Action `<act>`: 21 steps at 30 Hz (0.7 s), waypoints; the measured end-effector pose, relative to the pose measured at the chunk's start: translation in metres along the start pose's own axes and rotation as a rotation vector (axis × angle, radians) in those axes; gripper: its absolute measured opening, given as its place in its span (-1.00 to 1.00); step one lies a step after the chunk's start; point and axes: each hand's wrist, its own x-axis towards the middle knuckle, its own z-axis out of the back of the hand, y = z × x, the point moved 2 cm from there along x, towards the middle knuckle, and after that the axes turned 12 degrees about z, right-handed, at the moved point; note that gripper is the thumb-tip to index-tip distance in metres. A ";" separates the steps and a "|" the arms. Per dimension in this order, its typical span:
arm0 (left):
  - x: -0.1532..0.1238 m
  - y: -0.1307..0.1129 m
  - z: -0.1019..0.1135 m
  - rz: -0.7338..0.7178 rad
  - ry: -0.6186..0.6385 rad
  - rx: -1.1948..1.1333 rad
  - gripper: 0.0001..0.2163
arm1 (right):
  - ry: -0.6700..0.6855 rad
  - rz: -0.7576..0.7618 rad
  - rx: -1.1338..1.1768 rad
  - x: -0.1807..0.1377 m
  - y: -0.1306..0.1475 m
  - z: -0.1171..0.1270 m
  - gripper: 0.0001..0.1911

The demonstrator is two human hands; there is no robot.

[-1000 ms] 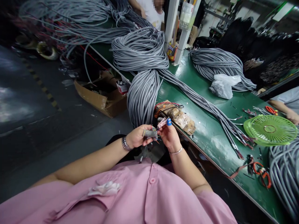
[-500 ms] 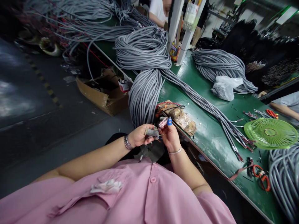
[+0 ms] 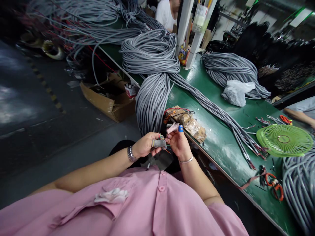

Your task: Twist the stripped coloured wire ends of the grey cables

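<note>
In my left hand is the end of a grey cable, its thin coloured wires fanning out toward the right. My right hand is beside those wires, fingers curled close to their tips. A blue cover wraps the right thumb, which points up. At the right fingers shows a small pink-and-white piece; whether it is held or wrapped round a finger I cannot make out. Just beyond the hands, a taped brown block with red and black wires lies at the table edge.
Grey cable coils are heaped on the green table, one bundle hanging over its edge. To the right are a green fan, orange-handled scissors and a plastic bag. A cardboard box stands left. Two other people are partly visible.
My right hand has shifted slightly right, and the pink-and-white piece has turned a little. The left hand has moved slightly left and down, still holding the cable end.
</note>
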 end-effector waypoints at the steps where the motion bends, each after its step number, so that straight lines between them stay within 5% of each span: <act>1: -0.002 0.000 0.000 -0.020 -0.024 0.006 -0.76 | -0.001 0.018 -0.005 0.000 0.000 0.000 -0.59; 10: -0.008 -0.006 -0.005 -0.099 -0.163 -0.003 -0.75 | -0.116 0.390 -0.283 -0.003 -0.008 0.008 -0.63; 16: -0.006 -0.004 -0.011 -0.110 -0.212 -0.039 -0.77 | 0.004 0.143 -0.079 0.005 -0.009 0.004 -0.57; 21: -0.001 -0.003 -0.012 -0.126 -0.251 -0.038 -0.79 | -0.015 0.131 0.011 0.010 -0.010 0.005 -0.61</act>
